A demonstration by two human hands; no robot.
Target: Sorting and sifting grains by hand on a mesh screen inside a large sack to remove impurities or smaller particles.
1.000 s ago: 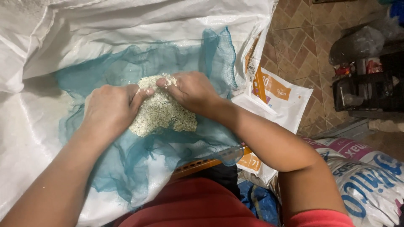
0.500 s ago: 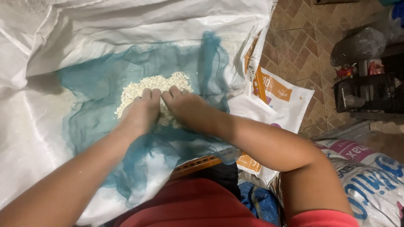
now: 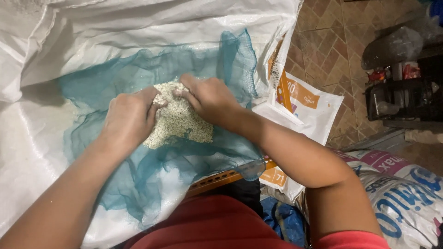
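A white woven sack (image 3: 41,152) is spread wide across the left of the view, its creased folds rising behind the heap of pale grain (image 3: 177,122), which serves here as the landmark. Lying on the sack, under and around the grain, is a piece of teal mesh netting (image 3: 106,87), bunched into ridges to the left of the heap and trailing down below it toward the person's red shirt (image 3: 221,226).

The left hand (image 3: 129,117) rests against the left flank of the grain, palm down and fingers curled loosely inward, cupping the loose grain rather than clamped on anything; its fingertips sink into the top of the pile. The grain itself sits on the netting between both hands, a small mound of whitish kernels.

The right hand (image 3: 210,97) presses on the upper right of the grain, fingers bent and pushed into the kernels, likewise cupped and not fully closed. The two hands' fingertips nearly meet over the top of the heap.

Right of the grain, past the edge of the netting, lies a white packet with orange panels (image 3: 307,108). Farther right and lower is a white printed sack with blue and pink lettering (image 3: 406,193), on a brown tiled floor (image 3: 332,41). A dark crate (image 3: 406,99) stands at the far right.
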